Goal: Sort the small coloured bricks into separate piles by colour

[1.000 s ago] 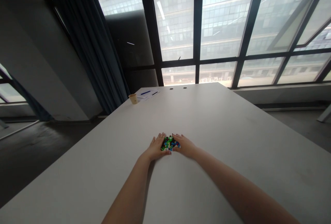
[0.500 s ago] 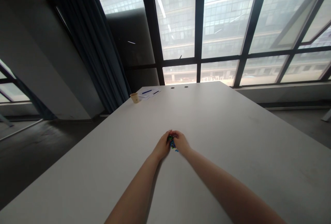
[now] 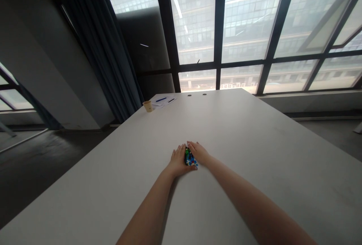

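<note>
A small heap of tiny coloured pieces (image 3: 191,159), mostly blue with green, white, red and black, lies on the white table; they look like little toy bricks, but are too small to be sure. Along its left side lies my left hand (image 3: 178,162), fingers stretched forward and apart, the thumb reaching across the heap's near edge. My right hand (image 3: 199,152) rests against the upper right side with its fingers extended flat. Both hands border the pieces, and neither is closed around any that I can see. Part of the heap may be hidden under the fingers.
The white table (image 3: 223,124) stretches away toward tall windows. At its far left stand a tan paper cup (image 3: 147,106) and some papers (image 3: 162,103) with a blue pen (image 3: 161,99) on them. Two dark round fittings are set near the far edge. A dark curtain (image 3: 113,60) hangs at left.
Both hands have opened from curled fingers to stretched ones. The left thumb has swung out along the near side of the pieces, and more of the heap now shows between the hands.
</note>
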Demonstrator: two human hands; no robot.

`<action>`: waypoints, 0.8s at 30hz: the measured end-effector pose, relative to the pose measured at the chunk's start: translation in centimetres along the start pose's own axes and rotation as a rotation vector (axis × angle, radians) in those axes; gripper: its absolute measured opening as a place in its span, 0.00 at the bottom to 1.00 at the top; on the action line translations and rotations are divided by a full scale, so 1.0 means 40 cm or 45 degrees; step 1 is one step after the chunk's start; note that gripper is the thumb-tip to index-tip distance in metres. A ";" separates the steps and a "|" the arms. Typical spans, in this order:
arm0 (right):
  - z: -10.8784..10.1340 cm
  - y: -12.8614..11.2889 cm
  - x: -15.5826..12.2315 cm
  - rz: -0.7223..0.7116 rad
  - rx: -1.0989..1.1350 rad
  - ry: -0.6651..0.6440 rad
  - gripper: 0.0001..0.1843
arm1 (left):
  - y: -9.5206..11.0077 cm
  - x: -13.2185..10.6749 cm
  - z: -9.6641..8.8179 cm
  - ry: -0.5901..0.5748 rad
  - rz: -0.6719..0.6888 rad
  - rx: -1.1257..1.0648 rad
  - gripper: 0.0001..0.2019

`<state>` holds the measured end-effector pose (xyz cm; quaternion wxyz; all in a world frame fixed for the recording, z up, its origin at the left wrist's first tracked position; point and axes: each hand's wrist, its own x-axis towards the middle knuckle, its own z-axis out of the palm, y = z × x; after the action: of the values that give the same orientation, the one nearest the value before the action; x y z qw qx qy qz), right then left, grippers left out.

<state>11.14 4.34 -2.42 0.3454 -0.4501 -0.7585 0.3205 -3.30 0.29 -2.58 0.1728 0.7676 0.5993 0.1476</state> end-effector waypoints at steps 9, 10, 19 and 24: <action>0.002 -0.003 -0.035 0.144 0.509 0.113 0.23 | 0.024 0.034 0.027 0.277 0.181 -0.460 0.22; -0.006 -0.002 -0.036 0.194 0.523 0.139 0.24 | 0.025 0.037 0.023 0.299 0.183 -0.556 0.21; -0.086 0.007 -0.120 -0.038 -0.425 -0.290 0.55 | -0.033 0.007 -0.038 -0.056 -0.068 -0.100 0.49; -0.057 0.014 -0.118 -0.030 -0.526 -0.288 0.42 | 0.010 0.012 0.005 0.049 -0.026 0.120 0.35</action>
<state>14.93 0.70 -2.72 0.1623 -0.4636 -0.8471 0.2028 -2.73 0.64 -2.57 0.1263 0.7658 0.6165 0.1322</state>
